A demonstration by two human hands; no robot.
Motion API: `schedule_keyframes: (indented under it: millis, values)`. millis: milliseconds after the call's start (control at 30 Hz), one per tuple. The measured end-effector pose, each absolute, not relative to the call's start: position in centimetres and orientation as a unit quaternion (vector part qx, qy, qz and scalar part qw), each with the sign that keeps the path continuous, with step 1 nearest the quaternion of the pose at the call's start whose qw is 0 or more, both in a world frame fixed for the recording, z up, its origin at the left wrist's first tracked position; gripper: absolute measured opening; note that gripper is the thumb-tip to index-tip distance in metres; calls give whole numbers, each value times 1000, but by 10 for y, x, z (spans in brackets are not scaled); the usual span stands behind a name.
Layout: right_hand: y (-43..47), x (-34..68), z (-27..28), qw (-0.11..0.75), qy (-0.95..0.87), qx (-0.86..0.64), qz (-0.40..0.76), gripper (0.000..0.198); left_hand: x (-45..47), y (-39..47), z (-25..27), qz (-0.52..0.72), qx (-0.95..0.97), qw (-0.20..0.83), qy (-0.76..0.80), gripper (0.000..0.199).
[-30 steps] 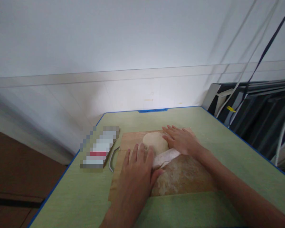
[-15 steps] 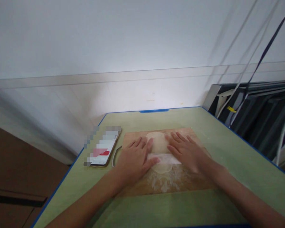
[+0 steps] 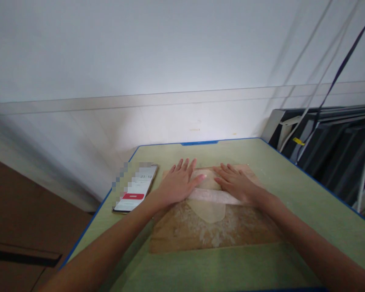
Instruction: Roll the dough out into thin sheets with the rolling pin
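Note:
A pale rolling pin (image 3: 214, 196) lies crosswise over a thin, flattened sheet of dough (image 3: 209, 213). My left hand (image 3: 179, 182) rests on the pin's left end, fingers stretched forward and thumb out to the right. On the right end lies my right hand (image 3: 235, 182), its fingers extended flat toward the far side. Both palms cover the pin's ends. Under the dough is a wooden board (image 3: 170, 235), dusted with white flour (image 3: 215, 233) toward its near side.
The board sits on a green table (image 3: 158, 152) with a blue edge. Left of it lies a phone (image 3: 135, 190) with a lit screen. A white wall (image 3: 170, 117) stands behind. Dark flat panels (image 3: 331, 142) and hanging cords (image 3: 343, 69) are at the right.
Both hands and the rolling pin have moved away from me, toward the board's far side. More of the dough's near part now shows.

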State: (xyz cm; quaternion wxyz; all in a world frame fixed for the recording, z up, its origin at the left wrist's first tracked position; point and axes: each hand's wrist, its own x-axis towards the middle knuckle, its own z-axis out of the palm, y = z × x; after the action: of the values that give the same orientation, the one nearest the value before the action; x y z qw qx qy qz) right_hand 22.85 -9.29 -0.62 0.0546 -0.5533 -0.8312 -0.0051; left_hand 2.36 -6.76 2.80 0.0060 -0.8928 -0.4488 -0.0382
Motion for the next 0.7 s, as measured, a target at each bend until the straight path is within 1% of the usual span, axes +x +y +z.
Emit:
schedule_keyframes:
  millis: [100,167,233,300,400,567,700]
  values:
    - [-123,223,-8,50,-848,-528,-6,43,16,-90,29,-23,-908,10,-417,64]
    - [-148,215,-9,93,-817,-565,-65,47,7,-115,31,10,-917,1,-400,63]
    - [-165,209,-9,108,-805,-574,-102,47,-1,-136,32,32,-918,-10,-395,68]
    - [-166,205,-9,112,-805,-571,-115,46,-4,-143,32,29,-922,-11,-386,72]
    - [-143,206,-5,103,-817,-560,-92,48,1,-128,28,21,-918,-10,-396,64]
    - [-108,205,7,85,-805,-587,-11,49,15,-93,21,-42,-915,27,-401,51]
    - [-110,202,10,79,-812,-578,-8,48,28,-92,15,-75,-919,54,-384,48]
